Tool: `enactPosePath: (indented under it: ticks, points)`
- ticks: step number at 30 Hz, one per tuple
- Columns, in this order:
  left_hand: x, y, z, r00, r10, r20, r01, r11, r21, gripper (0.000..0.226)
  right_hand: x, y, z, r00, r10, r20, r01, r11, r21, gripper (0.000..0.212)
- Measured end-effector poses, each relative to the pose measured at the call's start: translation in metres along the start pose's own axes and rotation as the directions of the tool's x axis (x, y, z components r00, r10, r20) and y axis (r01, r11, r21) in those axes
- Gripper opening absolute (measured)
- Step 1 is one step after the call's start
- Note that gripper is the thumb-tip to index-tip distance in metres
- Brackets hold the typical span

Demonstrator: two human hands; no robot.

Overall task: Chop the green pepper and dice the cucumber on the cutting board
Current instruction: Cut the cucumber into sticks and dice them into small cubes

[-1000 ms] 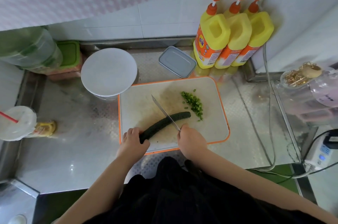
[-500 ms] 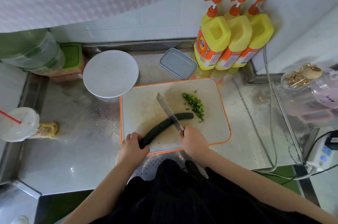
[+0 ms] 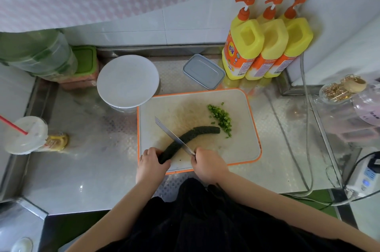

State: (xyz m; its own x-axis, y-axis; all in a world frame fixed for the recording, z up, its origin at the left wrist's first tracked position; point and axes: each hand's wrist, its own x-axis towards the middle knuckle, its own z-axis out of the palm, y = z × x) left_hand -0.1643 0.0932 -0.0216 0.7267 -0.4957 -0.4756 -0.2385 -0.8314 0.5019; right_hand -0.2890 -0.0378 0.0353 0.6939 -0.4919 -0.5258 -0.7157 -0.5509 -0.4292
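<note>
- Dark green cucumber (image 3: 186, 138) is lying curved across the near half of the orange-rimmed cutting board (image 3: 242, 149), one end tucked in the left hand (image 3: 151, 162), the other end pointing at the chopped green pepper (image 3: 221, 117) heaped toward the board's far right.
- What changed: half a second ago the knife (image 3: 174, 136) was crossing further along toward the free end, now the blade lies over the middle, nearer the held end. So it's been slid back along the cucumber.
- Left hand's fingers are curled shut around the cucumber's near end, pinning it by the board's near edge.
- Right hand (image 3: 207, 164) is closed round the knife handle, blade angled away toward the board's far left.
- No cut pieces of cucumber showing yet, it looks whole. Pepper part looks done, dicing's barely starting I'd say.
- Guessing this first cut halves it into shorter lengths. Can't tell if the edge is biting or just resting.
</note>
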Motion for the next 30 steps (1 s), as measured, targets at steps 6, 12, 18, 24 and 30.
enactPosePath:
  ticks: [6, 12, 18, 24, 30]
  points:
    - [0.003, -0.002, -0.001, 1.0, -0.001, 0.005, 0.001, 1.0, 0.005, 0.027, 0.002, 0.001, 0.004, 1.0, 0.01, 0.014, -0.01, 1.0, 0.011, 0.023]
    - [0.005, -0.001, -0.001, 1.0, -0.003, 0.017, 0.002, 1.0, 0.02, 0.026, 0.007, -0.001, 0.011, 0.999, 0.044, 0.028, -0.043, 0.999, -0.01, 0.021]
    - [0.004, -0.003, 0.001, 1.0, 0.002, 0.007, -0.002, 1.0, 0.008, 0.025, 0.012, 0.004, 0.022, 0.992, 0.082, 0.093, -0.075, 0.995, -0.073, 0.023]
    - [-0.002, -0.007, -0.002, 0.997, 0.02, -0.075, -0.028, 0.994, -0.102, 0.026, 0.01, 0.008, 0.008, 0.992, 0.08, 0.095, -0.086, 0.994, 0.06, 0.029]
    - [0.03, 0.016, -0.024, 0.969, 0.005, -0.248, -0.058, 0.976, -0.209, 0.025, -0.004, 0.012, -0.023, 0.979, 0.077, -0.187, -0.031, 0.972, 0.234, 0.019]
